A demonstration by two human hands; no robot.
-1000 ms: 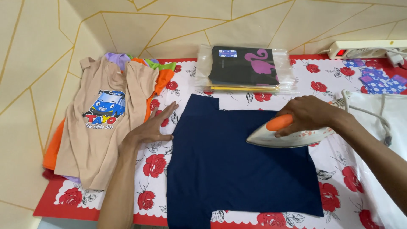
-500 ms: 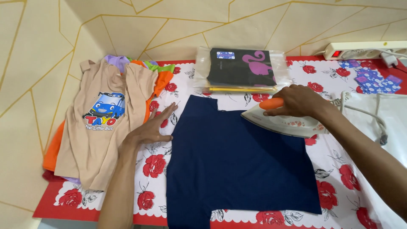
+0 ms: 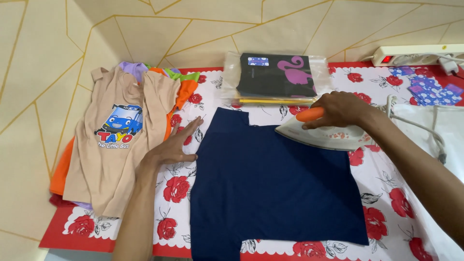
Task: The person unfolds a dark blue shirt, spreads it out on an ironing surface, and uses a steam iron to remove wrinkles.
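Navy garment (image 3: 270, 183) flat on rose-print cloth (image 3: 382, 193), between both hands. Right hand (image 3: 338, 110) closed round orange handle of white iron (image 3: 321, 135) at upper right edge; left hand (image 3: 171, 147) spread flat just beside left edge. Behind, clear bag (image 3: 232, 77) holding black flamingo-print item; beige shirt (image 3: 116, 145) left.

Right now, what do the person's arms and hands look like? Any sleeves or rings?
Both arms are bare as far as the picture shows: no sleeves in view, no gloves. The left hand shows no ring, watch or bracelet on its fingers or wrist. The right hand and its forearm look plain too, with no jewellery visible. No markings show on either arm.
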